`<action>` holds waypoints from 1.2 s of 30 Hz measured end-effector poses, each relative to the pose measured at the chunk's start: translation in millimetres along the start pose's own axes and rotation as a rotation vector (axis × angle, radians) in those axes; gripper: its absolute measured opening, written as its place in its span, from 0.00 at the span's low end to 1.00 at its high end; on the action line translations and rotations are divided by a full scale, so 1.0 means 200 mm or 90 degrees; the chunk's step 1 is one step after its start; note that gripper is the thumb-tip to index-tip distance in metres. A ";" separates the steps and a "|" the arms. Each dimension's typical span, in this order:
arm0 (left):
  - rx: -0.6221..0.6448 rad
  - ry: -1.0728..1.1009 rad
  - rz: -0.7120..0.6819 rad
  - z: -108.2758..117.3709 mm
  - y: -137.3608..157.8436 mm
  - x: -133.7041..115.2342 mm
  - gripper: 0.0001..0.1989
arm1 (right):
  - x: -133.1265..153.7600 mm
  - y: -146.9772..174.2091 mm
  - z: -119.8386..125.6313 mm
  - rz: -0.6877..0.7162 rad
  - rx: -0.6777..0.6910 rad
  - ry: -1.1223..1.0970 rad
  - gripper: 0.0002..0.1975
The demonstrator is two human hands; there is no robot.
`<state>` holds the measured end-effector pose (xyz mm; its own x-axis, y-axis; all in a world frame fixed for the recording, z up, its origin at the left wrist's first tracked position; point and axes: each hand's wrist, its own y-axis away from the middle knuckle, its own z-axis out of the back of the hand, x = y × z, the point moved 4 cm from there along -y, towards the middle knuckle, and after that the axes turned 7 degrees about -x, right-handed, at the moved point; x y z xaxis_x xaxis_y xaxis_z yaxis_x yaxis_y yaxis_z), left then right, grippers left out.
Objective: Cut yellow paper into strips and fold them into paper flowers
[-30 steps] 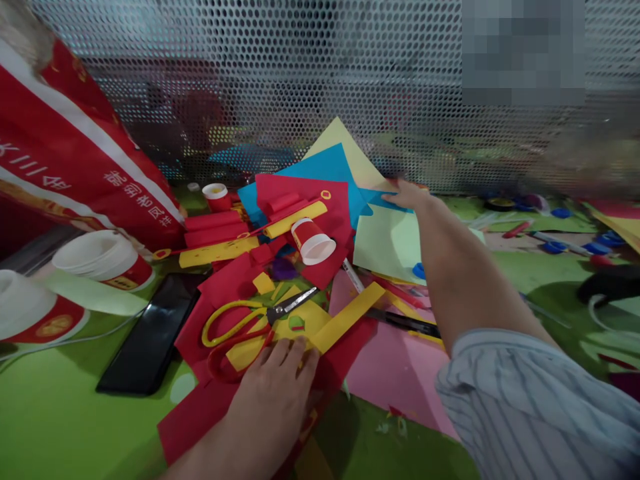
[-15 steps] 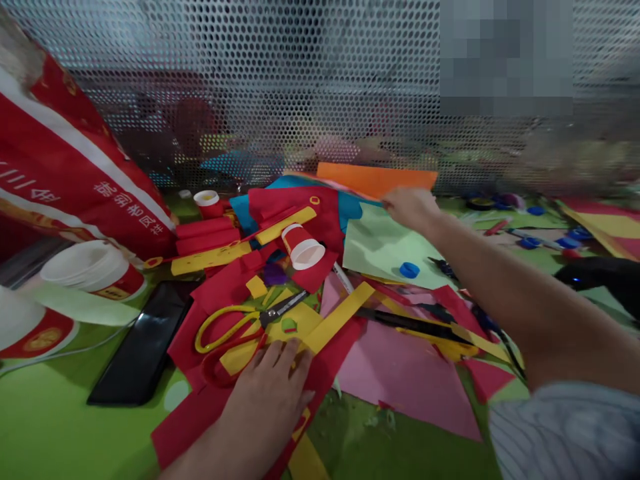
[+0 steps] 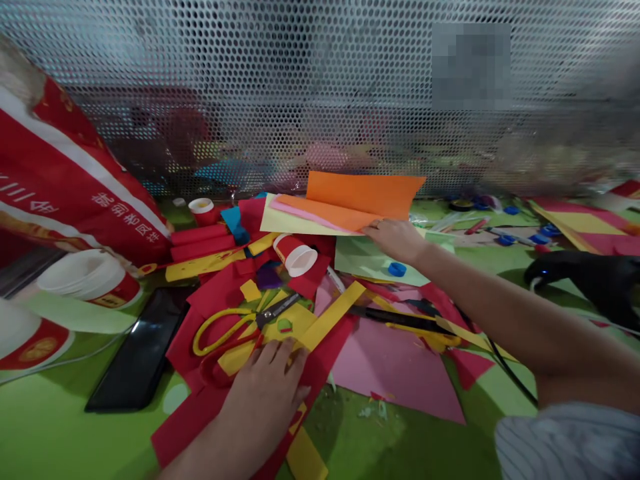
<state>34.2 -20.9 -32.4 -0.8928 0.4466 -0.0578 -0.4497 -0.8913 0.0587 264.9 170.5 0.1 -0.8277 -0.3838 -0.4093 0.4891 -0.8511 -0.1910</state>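
Observation:
My right hand (image 3: pixel 395 239) reaches to the far side of the pile, its fingers closed on the edge of several stacked paper sheets, with orange paper (image 3: pixel 363 195) on top and pink and pale yellow below. My left hand (image 3: pixel 267 393) lies with fingers spread on red paper (image 3: pixel 187 417) and the end of a yellow paper strip (image 3: pixel 334 313). Just beyond its fingertips are scissors (image 3: pixel 265 319) with yellow and red handles. A red and white paper cup (image 3: pixel 296 255) lies tipped over between the hands. Pale green paper (image 3: pixel 367 259) with a blue cap (image 3: pixel 397 269) is under my right wrist.
A black phone (image 3: pixel 143 353) and paper cups (image 3: pixel 90 277) lie on the left, before a red bag (image 3: pixel 95 167). A perforated metal screen (image 3: pixel 280 87) stands behind. Pink paper (image 3: pixel 395 370) is at front right; a black object (image 3: pixel 590 283) lies at far right.
My right hand has drawn the orange, pink and pale yellow sheets nearer, over the red and blue paper. My left hand has stayed in place. The view has shifted slightly.

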 end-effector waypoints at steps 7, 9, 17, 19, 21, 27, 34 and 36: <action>0.014 -0.012 0.000 -0.01 -0.01 0.00 0.19 | -0.01 0.00 -0.02 0.031 0.012 0.032 0.32; 0.008 -0.009 -0.001 -0.01 -0.01 0.00 0.19 | -0.01 0.00 -0.01 0.041 0.003 0.054 0.32; -0.011 -0.004 -0.007 0.00 0.00 0.00 0.18 | -0.06 -0.02 0.02 0.008 -0.015 0.053 0.33; -0.002 -0.003 -0.004 -0.01 0.00 0.00 0.18 | -0.08 -0.02 0.01 0.004 -0.013 0.045 0.32; 0.009 -0.003 0.004 -0.01 0.00 0.00 0.18 | -0.10 -0.03 -0.01 -0.014 -0.013 0.022 0.29; 0.017 -0.005 0.001 -0.01 0.00 0.00 0.19 | -0.20 -0.08 -0.08 -0.186 -0.031 -0.096 0.23; 0.006 -0.029 -0.009 -0.01 0.00 0.00 0.19 | -0.23 -0.12 -0.07 -0.254 -0.025 -0.083 0.23; 0.009 -0.030 -0.014 -0.02 0.00 0.00 0.19 | -0.25 -0.10 -0.07 -0.267 -0.023 -0.086 0.23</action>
<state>34.3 -20.1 -35.7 -0.8825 0.4701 -0.0118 -0.4697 -0.8799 0.0716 299.5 212.1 12.0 -0.9840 -0.0535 -0.1699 0.1107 -0.9310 -0.3479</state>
